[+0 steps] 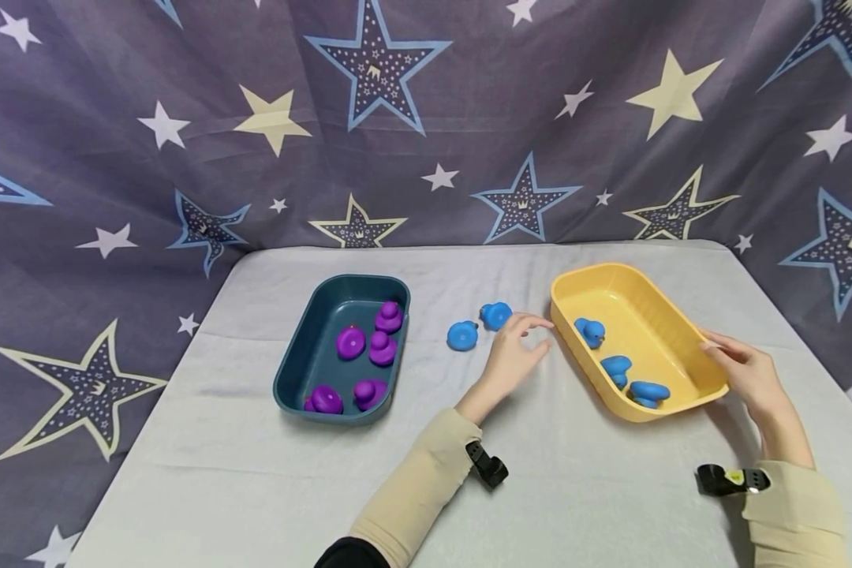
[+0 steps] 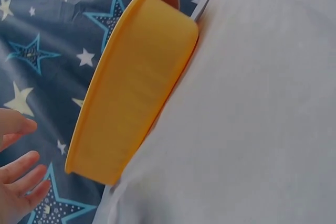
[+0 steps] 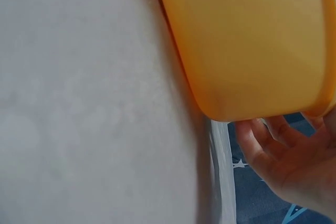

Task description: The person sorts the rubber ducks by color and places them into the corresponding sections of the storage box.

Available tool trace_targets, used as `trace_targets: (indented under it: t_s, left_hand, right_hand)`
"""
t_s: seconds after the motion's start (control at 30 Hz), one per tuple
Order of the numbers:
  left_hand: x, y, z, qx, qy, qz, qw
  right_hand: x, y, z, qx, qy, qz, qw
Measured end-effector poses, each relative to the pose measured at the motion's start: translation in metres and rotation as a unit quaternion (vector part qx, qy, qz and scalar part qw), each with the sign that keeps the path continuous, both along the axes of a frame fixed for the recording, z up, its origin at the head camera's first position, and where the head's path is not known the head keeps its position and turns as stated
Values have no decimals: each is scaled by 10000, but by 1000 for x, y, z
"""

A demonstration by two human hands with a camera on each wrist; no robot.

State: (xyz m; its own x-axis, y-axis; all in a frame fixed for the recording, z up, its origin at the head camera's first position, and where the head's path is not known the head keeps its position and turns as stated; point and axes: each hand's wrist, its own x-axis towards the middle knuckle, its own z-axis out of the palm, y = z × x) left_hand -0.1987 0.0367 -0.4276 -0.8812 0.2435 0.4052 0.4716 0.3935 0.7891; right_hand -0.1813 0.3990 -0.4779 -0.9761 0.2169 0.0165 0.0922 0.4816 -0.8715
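My left hand (image 1: 517, 349) hovers over the white table between the two tubs, fingers relaxed and holding nothing. Its fingertips (image 2: 21, 174) are close to two blue ducks (image 1: 496, 315) (image 1: 462, 335) lying on the cloth. My right hand (image 1: 737, 369) holds the right rim of the yellow tub (image 1: 596, 272), with its fingers (image 3: 262, 140) against the tub's outer wall (image 3: 247, 40). Three blue ducks (image 1: 592, 330) (image 1: 616, 367) (image 1: 648, 391) lie inside that tub. The left wrist view shows the tub's other long wall (image 2: 136, 82).
A teal tub (image 1: 305, 339) at the left holds several purple ducks (image 1: 351, 342). The white-covered table (image 1: 255, 489) ends close behind the tubs, where a star-patterned curtain (image 1: 426, 118) hangs. The table's right edge runs just beyond my right hand.
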Motion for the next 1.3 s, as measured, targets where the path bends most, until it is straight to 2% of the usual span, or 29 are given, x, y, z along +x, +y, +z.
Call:
trace_targets:
  t_s: [0.43,0.8,1.17,1.3]
  left_hand:
    - [-4,-25,3,-313,-246,345,9986]
    - [-8,-46,2,-192,54,646,9977]
    - [-10,-63,-8,-156,180,921,9955]
    - [-10,-68,-9,-96,99,937,9955]
  right_hand:
    - [0,0,0,-106,67,0,9999]
    - [0,-2,1,-95,42,-9,9999]
    - [1,-3,2,-93,21,15,10000]
    - [1,-2,1,-105,52,6,9999]
